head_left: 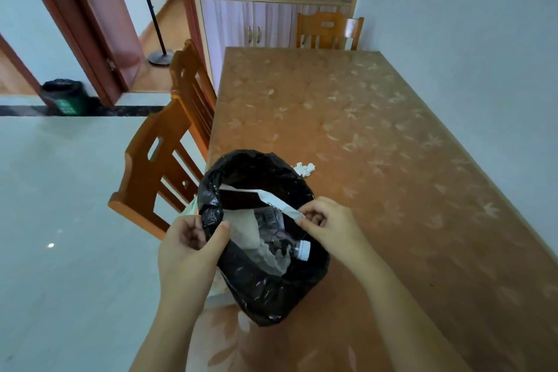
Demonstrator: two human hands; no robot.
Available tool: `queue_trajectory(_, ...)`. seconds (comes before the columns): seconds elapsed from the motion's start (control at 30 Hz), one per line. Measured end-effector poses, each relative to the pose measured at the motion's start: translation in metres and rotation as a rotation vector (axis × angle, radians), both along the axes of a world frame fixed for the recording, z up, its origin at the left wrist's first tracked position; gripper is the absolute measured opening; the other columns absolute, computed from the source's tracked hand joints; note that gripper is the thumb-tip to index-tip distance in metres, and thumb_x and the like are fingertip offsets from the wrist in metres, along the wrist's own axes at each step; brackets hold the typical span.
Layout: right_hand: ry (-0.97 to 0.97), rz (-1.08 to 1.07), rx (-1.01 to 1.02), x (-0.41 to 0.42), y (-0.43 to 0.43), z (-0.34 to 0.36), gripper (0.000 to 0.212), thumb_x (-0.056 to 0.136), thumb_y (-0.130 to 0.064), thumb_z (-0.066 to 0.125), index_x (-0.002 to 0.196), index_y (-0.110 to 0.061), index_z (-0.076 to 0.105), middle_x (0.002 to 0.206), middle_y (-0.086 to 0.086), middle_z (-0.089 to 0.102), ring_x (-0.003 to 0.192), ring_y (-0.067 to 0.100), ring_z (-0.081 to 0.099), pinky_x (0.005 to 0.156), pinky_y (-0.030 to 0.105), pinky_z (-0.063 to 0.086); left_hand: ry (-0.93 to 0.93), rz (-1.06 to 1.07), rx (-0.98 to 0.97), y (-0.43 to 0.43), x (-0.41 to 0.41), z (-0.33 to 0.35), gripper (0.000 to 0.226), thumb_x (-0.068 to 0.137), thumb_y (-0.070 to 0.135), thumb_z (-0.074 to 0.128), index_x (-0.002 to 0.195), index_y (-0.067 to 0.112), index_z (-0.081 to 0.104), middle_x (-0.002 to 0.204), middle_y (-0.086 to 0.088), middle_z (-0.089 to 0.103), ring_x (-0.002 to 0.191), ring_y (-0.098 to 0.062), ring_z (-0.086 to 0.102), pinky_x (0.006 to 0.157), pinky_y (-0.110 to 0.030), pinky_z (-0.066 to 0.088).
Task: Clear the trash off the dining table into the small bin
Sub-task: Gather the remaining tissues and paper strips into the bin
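A small bin lined with a black bag (pixel 265 290) is held at the near left corner of the brown patterned dining table (pixel 377 136). My left hand (pixel 190 248) grips the bag's left rim. My right hand (pixel 329 223) pinches the end of a white paper strip (pixel 271 199) that lies across the bin's mouth. Inside the bin lie a clear plastic bottle with a white cap (pixel 297 248) and crumpled paper (pixel 259 238). A crumpled white tissue (pixel 305 168) sits on the table just beyond the bin.
Two wooden chairs (pixel 163 166) stand along the table's left side and another (pixel 329 30) at the far end. A cabinet (pixel 256 21) is behind it. A second dark bin (pixel 65 96) stands by the door frame, with a standing fan (pixel 154 24) beyond.
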State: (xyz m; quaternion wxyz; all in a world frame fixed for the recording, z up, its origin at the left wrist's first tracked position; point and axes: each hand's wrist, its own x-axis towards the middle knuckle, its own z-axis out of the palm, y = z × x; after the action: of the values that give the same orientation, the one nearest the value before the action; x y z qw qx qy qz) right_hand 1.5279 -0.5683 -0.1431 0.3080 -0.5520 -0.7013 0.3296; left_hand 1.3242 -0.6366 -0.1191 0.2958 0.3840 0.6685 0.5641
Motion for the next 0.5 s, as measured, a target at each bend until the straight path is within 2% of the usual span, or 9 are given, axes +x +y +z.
queue_trajectory(0.17,-0.030,0.049,-0.013,-0.027,0.013,-0.008,0.017,0.079,-0.024,0.066,0.096,-0.023,0.066,0.080,-0.004,0.059,0.063,0.004,0.048,0.058,0.007,0.041,-0.047,0.034,0.017,-0.002,-0.013,-0.002,0.021,0.076,0.016,0.070,0.068,0.010,0.051,0.063,-0.009,0.042,0.062,-0.021,0.044,0.057,-0.035,0.043)
queue_trajectory(0.27,0.022,0.046,-0.005,-0.027,0.022,-0.013,0.022,0.080,-0.030,0.064,0.101,-0.025,0.065,0.083,-0.011,0.060,0.068,0.002,0.050,0.062,0.006,0.040,-0.010,0.095,0.024,-0.002,-0.020,-0.003,0.022,0.076,0.017,0.069,0.065,0.014,0.050,0.061,-0.009,0.044,0.061,-0.022,0.045,0.056,-0.037,0.042)
queue_trajectory(0.37,0.077,-0.008,0.004,-0.017,0.038,-0.021,0.018,0.081,-0.029,0.062,0.098,-0.024,0.066,0.087,-0.006,0.063,0.077,0.004,0.054,0.067,0.010,0.042,0.025,0.147,0.013,0.003,-0.027,-0.002,0.025,0.073,0.022,0.072,0.062,0.019,0.049,0.059,-0.005,0.042,0.059,-0.020,0.044,0.058,-0.040,0.043)
queue_trajectory(0.5,0.125,-0.128,-0.027,0.001,0.073,-0.044,0.011,0.083,-0.024,0.061,0.093,-0.023,0.065,0.092,-0.005,0.064,0.076,-0.005,0.053,0.064,0.001,0.039,0.085,0.205,-0.009,0.019,-0.030,0.001,0.026,0.060,0.038,0.066,0.060,0.022,0.046,0.056,0.004,0.040,0.055,-0.014,0.041,0.056,-0.038,0.041)
